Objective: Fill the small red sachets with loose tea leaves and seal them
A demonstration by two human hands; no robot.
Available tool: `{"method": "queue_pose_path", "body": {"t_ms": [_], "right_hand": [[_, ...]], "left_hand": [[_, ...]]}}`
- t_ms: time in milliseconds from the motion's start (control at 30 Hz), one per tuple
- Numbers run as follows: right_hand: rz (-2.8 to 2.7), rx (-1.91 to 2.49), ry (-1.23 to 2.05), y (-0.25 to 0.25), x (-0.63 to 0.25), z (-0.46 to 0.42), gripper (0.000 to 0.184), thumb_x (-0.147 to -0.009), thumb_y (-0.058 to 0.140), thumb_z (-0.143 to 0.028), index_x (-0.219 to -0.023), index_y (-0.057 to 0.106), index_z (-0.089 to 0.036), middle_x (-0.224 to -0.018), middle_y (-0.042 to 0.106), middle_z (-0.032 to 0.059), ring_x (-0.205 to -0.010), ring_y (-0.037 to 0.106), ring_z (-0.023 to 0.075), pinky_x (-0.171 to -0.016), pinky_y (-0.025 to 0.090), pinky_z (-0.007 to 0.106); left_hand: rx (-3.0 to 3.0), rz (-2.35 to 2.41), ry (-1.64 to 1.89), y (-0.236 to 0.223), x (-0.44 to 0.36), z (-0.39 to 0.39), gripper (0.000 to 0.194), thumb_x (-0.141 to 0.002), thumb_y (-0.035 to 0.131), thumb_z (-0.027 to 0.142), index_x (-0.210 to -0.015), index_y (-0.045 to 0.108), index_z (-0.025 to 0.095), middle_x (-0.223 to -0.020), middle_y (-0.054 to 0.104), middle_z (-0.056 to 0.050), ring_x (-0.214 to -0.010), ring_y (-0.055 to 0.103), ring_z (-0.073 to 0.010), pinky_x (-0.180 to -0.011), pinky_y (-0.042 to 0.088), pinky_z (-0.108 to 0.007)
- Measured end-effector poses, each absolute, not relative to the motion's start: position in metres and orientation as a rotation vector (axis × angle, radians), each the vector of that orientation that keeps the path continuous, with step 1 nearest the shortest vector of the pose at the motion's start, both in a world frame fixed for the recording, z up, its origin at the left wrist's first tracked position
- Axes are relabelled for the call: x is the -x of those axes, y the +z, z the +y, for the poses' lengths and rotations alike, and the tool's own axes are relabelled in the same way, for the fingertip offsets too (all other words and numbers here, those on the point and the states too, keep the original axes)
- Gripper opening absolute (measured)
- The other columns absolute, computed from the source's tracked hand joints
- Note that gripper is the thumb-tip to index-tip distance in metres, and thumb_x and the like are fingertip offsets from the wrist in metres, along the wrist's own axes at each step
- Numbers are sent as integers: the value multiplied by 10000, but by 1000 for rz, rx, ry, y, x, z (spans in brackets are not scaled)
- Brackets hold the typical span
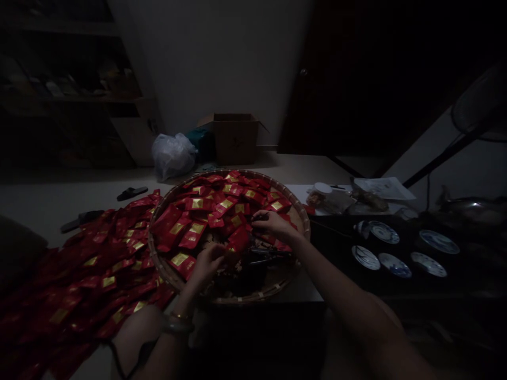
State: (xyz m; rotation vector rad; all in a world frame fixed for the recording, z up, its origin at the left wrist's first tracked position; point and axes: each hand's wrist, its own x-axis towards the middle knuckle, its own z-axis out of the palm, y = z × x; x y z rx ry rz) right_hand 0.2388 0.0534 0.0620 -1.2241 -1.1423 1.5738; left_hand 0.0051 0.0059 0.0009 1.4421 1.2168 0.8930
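A round woven bamboo tray (303, 211) in front of me holds many small red packets (225, 206) with gold labels. My left hand (209, 264), with bangles at the wrist, is over the tray's near side, its fingers closed at the edge of a red packet (238, 241). Above the packets to the right, my right hand (275, 224) has its fingers pinched around something small and dark that I cannot make out. Dark tongs or scissors (265, 257) lie in the tray below it, beside loose brownish pieces. Dim light hides the fingertips partly.
A large heap of red packets (106, 274) covers the floor at left, near dark slippers (132, 193). Behind stand a white plastic bag (173, 153) and an open cardboard box (236, 140). Several patterned dishes (383, 232) sit on the dark table at right.
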Motion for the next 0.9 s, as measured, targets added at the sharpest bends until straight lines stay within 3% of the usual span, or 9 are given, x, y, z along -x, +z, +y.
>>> {"method": "queue_pose_path", "body": {"t_ms": [167, 467, 733, 900], "right_hand": [[-1437, 1278, 1469, 86, -231, 49, 235, -602, 738, -201, -789, 607, -148, -662, 614, -12, -580, 606, 115, -538, 519, 226], [-1845, 1332, 1113, 107, -216, 41, 217, -755, 583, -194, -970, 572, -168, -871, 630, 10, -750, 588, 128, -661, 487, 252], [-2262, 1422, 700, 123, -208, 19, 123, -791, 539, -149, -799, 661, -168, -762, 651, 20, -708, 583, 144, -671, 413, 259], [-2445, 1385, 348, 121, -204, 13, 171, -751, 626, -179, -912, 684, -174, -921, 623, 77, -923, 533, 222, -776, 401, 311]], "left_hand": [[-1269, 1154, 953, 4, -8, 5, 224, -598, 657, 293, -752, 585, 147, -738, 628, -14, -675, 618, -172, -617, 530, -302], [-1277, 1195, 975, 19, -6, 2, 108, -625, 608, 231, -693, 561, 163, -707, 578, 13, -667, 577, -139, -619, 515, -258], [-1105, 1239, 981, 19, -7, 2, 154, -592, 642, 237, -684, 541, 166, -707, 567, 19, -656, 587, -146, -594, 530, -272], [-1123, 1262, 1006, 17, -7, 3, 160, -590, 645, 252, -675, 540, 166, -702, 559, 19, -655, 586, -147, -582, 527, -268]]}}
